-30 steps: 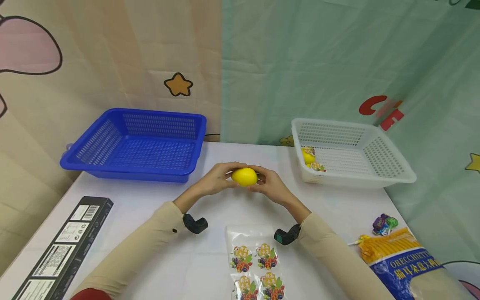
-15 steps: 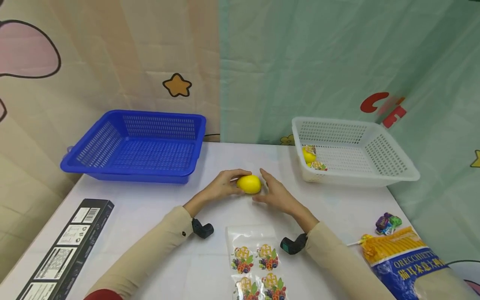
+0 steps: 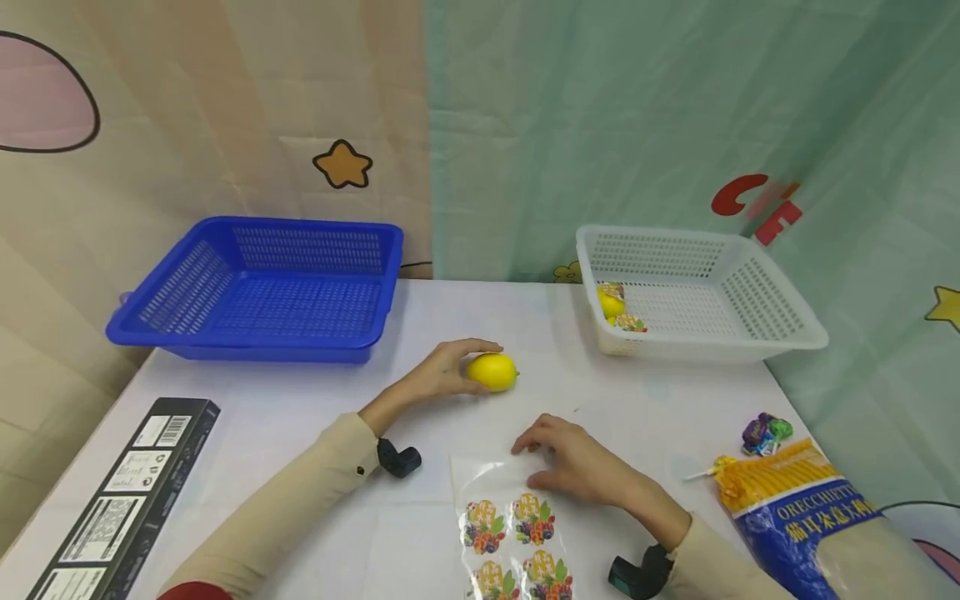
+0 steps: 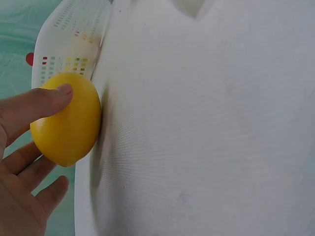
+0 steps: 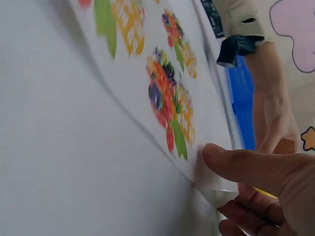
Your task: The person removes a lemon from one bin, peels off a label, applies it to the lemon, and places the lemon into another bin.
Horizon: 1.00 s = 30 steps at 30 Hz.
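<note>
Since half a second ago the right hand (image 3: 577,462) has left the lemon (image 3: 492,372) and come toward the worktop's (image 3: 420,533) near edge; the left hand (image 3: 442,371) has stayed on the fruit. In the head view, the lemon is toward the far edge, between the blue basket (image 3: 225,339) and the white basket (image 3: 806,335), its long axis roughly along that edge, with the left fingers holding its left end. The sticker sheet (image 3: 510,533) lies closer to the near edge, its visible length running toward the far one; its far right corner is right at the right fingers, so that hand is the nearer. In the left wrist view, the thumb lies on the lemon's skin. In the right wrist view, the thumb lies over the sheet and that corner bends up by the half-closed fingers; whether they pinch it, I cannot tell.
</note>
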Each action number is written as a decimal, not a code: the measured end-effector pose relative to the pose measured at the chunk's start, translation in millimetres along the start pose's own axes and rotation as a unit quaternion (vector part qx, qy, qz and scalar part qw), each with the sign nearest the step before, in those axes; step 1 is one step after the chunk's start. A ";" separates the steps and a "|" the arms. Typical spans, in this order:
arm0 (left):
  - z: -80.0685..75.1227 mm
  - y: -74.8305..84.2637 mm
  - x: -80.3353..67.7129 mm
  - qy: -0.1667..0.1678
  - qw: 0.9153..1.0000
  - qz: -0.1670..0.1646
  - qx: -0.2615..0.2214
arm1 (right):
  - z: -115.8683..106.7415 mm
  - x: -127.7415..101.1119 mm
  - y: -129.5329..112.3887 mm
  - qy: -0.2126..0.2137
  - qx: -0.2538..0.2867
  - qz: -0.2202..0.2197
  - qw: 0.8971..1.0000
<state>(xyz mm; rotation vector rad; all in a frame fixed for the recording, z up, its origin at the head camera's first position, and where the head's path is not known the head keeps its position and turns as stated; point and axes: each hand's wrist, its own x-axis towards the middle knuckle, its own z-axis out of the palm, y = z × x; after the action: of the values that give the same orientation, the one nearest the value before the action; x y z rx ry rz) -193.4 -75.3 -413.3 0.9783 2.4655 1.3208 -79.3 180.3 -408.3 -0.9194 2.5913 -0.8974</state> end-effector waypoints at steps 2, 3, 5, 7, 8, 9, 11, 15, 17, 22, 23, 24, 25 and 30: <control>0.4 1.3 -1.4 -0.002 1.000 0.003 0.002 | -1.8 -0.1 3.7 0.019 0.026 -0.001 0.999; 0.5 2.2 -2.2 -0.002 1.000 0.005 0.002 | -3.7 -0.3 5.3 0.025 0.045 0.002 0.999; 0.2 4.2 -3.7 -0.001 1.000 0.008 0.004 | -8.7 -0.3 7.5 0.029 0.089 0.020 0.995; -0.5 5.8 -5.1 0.000 1.000 0.008 0.006 | -14.6 -0.2 8.3 0.029 0.146 0.037 0.988; -0.9 6.6 -5.7 0.001 1.000 0.008 0.004 | -17.6 -0.2 8.3 0.030 0.176 0.047 0.983; -1.2 6.9 -6.2 0.000 1.000 0.008 0.005 | -20.4 -0.2 8.0 0.034 0.204 0.056 0.977; -1.6 7.3 -7.0 0.000 1.000 0.008 0.003 | -25.7 0.3 6.7 0.047 0.254 0.070 0.964; -1.6 5.8 -8.8 -0.003 1.000 0.008 0.003 | -32.9 2.4 2.4 0.104 0.296 0.090 0.945; -2.6 5.6 -10.4 -0.002 1.000 0.003 0.002 | -35.4 3.9 -0.1 0.135 0.299 0.092 0.940; -15.9 18.9 -18.8 0.045 0.999 0.014 -0.022 | -42.3 7.0 -4.9 0.190 0.289 0.089 0.934; -20.1 25.2 -21.0 0.061 0.997 0.027 -0.028 | -44.2 7.2 -5.7 0.197 0.290 0.090 0.932; -24.2 32.1 -23.5 0.078 0.995 0.047 -0.030 | -46.3 7.5 -6.6 0.206 0.292 0.089 0.930; -28.0 39.9 -25.9 0.098 0.992 0.068 -0.030 | -48.4 7.7 -7.5 0.213 0.294 0.089 0.928; -35.8 74.3 -36.0 0.175 0.959 0.219 0.036 | -56.6 9.2 -11.9 0.251 0.298 0.085 0.917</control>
<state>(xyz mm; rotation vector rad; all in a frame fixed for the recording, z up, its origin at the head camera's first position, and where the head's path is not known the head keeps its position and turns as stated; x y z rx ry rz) -146.9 -93.1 -338.4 1.4909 2.6650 1.6703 -104.1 193.6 -357.0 -0.3111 2.4373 -1.9211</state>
